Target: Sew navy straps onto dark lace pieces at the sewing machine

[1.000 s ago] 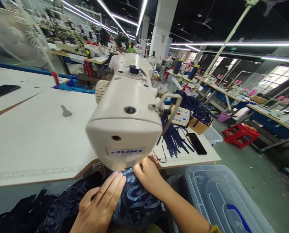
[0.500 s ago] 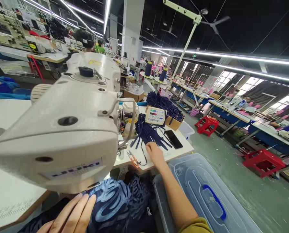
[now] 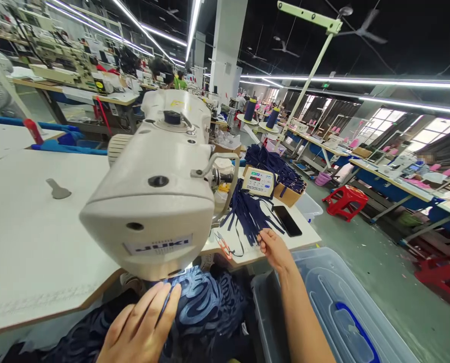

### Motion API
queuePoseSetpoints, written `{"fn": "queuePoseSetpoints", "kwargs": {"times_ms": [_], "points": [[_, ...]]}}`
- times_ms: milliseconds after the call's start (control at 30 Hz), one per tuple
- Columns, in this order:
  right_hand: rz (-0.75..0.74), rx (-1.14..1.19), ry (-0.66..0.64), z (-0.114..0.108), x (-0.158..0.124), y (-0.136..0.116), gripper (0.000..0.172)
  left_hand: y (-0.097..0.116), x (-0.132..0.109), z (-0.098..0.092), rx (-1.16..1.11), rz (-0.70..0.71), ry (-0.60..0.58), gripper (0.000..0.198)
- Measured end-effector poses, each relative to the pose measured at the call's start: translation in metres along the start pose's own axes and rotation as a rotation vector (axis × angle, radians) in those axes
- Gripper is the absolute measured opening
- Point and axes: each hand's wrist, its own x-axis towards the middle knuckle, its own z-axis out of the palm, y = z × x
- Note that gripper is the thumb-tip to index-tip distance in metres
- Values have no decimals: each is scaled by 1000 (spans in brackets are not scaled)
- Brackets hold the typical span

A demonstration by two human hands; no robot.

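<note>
My left hand (image 3: 144,322) is closed on a navy and light-blue patterned fabric (image 3: 198,302), below the head of a white sewing machine (image 3: 153,212); its thumb is hidden. At the table's front edge, my right hand (image 3: 274,249) pinches the lower end of a navy fabric strip. That strip belongs to a bunch of navy strips (image 3: 247,214) lying under the control panel (image 3: 259,182). Orange-handled thread snips (image 3: 223,246) and a thin black cord (image 3: 240,242) lie left of my right hand. A black phone (image 3: 287,221) is to its right.
A lidded clear plastic bin (image 3: 323,282) with a blue handle stands below the table's right end. More navy strips (image 3: 274,166) fill a cardboard box (image 3: 289,195) behind the panel. Thread cones (image 3: 250,110) stand farther back. Red stools (image 3: 346,201) are on the floor.
The view has swung left, so the scene sits farther right. My right hand has shifted right along the strips to their ends, fingertips now pinched. My left hand stays on the patterned fabric.
</note>
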Motion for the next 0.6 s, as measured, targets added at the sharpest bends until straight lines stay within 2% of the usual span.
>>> {"fn": "queuePoseSetpoints", "kwargs": {"times_ms": [133, 233, 300, 367, 467, 500, 533, 600], "points": [[113, 224, -204, 42, -42, -10, 45, 7, 7, -9, -94, 45, -23, 42], [230, 449, -468, 76, -65, -19, 39, 7, 6, -17, -104, 109, -79, 40], [235, 530, -563, 93, -70, -27, 34, 6, 5, -22, -71, 98, -88, 39], [185, 508, -563, 105, -68, -33, 31, 5, 4, -26, -59, 69, -80, 37], [99, 431, -527, 121, -59, -39, 29, 3, 9, -31, 5, 125, -98, 69], [66, 400, -506, 125, -56, -39, 28, 3, 11, -31, 52, 152, -95, 72], [33, 363, -478, 129, -53, -39, 27, 3, 13, -31, 102, 167, -86, 68], [-38, 265, -404, 136, -50, -38, 21, 3, 17, -31, 164, 170, -63, 44]]}}
